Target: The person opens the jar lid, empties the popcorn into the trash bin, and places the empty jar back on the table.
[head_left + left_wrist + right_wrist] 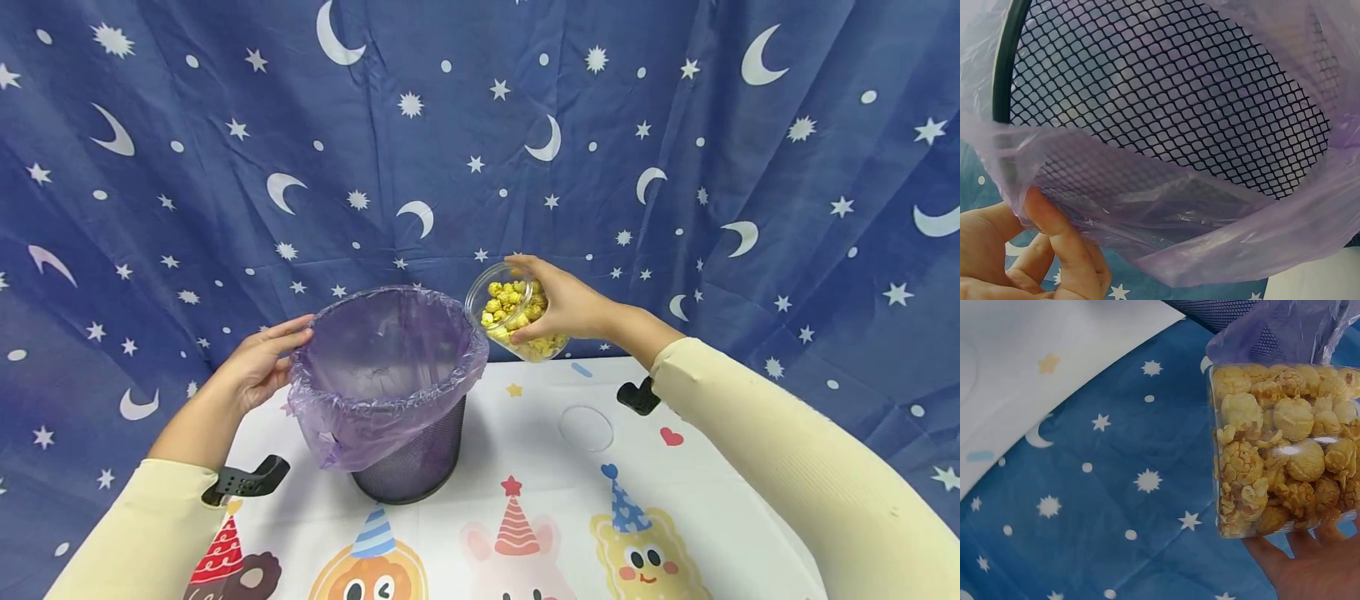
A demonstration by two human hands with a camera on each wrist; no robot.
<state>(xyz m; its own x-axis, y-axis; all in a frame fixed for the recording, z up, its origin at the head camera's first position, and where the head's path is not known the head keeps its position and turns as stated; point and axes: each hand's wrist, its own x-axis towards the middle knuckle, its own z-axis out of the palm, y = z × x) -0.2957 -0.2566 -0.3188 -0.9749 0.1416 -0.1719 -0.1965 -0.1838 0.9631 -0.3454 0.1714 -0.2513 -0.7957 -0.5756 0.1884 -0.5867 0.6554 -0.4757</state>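
Note:
A black mesh trash bin point(420, 462) stands on the table, lined with a translucent purple trash bag point(375, 417) folded over its rim. At the rim's left side my left hand point(262, 367) holds the bag, its fingertips against the purple film point(1147, 231) in the left wrist view. My right hand point(570, 304) grips a clear plastic jar point(534, 352) of yellow popcorn point(504, 302). The jar is tilted, its round mouth facing the bin beside the right rim. In the right wrist view, popcorn point(1291, 450) fills the visible jar side, with fingers point(1304, 547) beneath it.
A clear round disc point(587, 428), like a lid, lies on the white tablecloth point(495, 450) right of the bin. The cloth has printed party animals. Behind the table hangs a blue curtain point(450, 200) with moons and stars.

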